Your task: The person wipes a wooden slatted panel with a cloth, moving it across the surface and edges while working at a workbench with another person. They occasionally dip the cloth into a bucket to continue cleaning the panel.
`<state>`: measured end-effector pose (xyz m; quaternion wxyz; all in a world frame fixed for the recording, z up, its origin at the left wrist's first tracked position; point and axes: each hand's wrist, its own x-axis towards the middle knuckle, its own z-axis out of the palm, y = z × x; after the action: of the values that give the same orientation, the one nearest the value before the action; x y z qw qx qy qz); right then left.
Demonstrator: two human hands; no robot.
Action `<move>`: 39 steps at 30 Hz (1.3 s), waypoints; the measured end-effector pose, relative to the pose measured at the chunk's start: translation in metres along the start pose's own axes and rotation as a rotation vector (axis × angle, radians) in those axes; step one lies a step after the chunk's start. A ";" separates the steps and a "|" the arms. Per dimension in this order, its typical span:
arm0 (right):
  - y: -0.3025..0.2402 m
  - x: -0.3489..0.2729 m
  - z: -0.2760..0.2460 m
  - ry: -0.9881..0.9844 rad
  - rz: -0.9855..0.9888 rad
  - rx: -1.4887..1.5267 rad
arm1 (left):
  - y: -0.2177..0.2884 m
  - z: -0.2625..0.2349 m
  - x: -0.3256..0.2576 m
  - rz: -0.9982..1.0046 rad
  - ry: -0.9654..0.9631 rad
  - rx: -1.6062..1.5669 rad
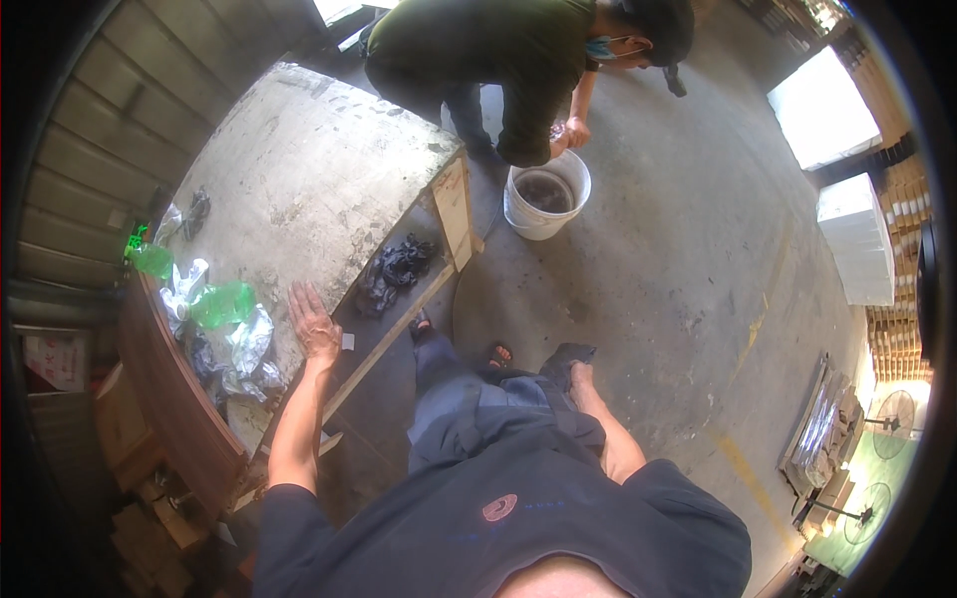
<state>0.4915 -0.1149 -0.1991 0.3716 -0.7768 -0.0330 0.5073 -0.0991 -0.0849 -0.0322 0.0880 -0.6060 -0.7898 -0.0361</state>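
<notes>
My left hand (313,323) lies flat near the edge of a worn, pale-topped table (309,149), its fingers stretched out. Low at my right side, my right hand (580,377) is closed round a dark cloth (564,361); part of the cloth is hidden by the hand. Beside my left hand, on the table, rest a green plastic bottle (222,304) and crumpled clear plastic bags (249,339). Ahead of me a co-worker (478,50) bends over a white bucket (538,221) with dark liquid in it. The co-worker's hands (568,138) meet above its rim.
Black plastic bags (397,271) fill part of the shelf under the tabletop. A second green bottle (152,259) stands by the wall. A brown panel (184,399) leans at the table's near left. White blocks (855,239), stacked cardboard (900,329) and fans (867,513) line the right side.
</notes>
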 end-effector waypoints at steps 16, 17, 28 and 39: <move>-0.014 -0.021 0.004 -0.004 0.017 -0.042 | -0.001 0.001 -0.003 -0.018 -0.002 0.006; -0.013 -0.019 0.003 -0.002 0.015 -0.040 | 0.000 0.001 -0.002 -0.017 -0.002 0.004; -0.026 -0.043 0.005 -0.050 0.048 -0.006 | 0.000 -0.002 -0.005 -0.018 -0.006 0.024; -0.020 -0.036 0.004 -0.061 0.055 0.043 | 0.000 -0.001 -0.005 -0.020 0.003 0.016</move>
<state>0.4777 -0.1138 -0.1601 0.3728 -0.7535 -0.0123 0.5414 -0.0981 -0.0898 -0.0323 0.0937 -0.5973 -0.7959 -0.0315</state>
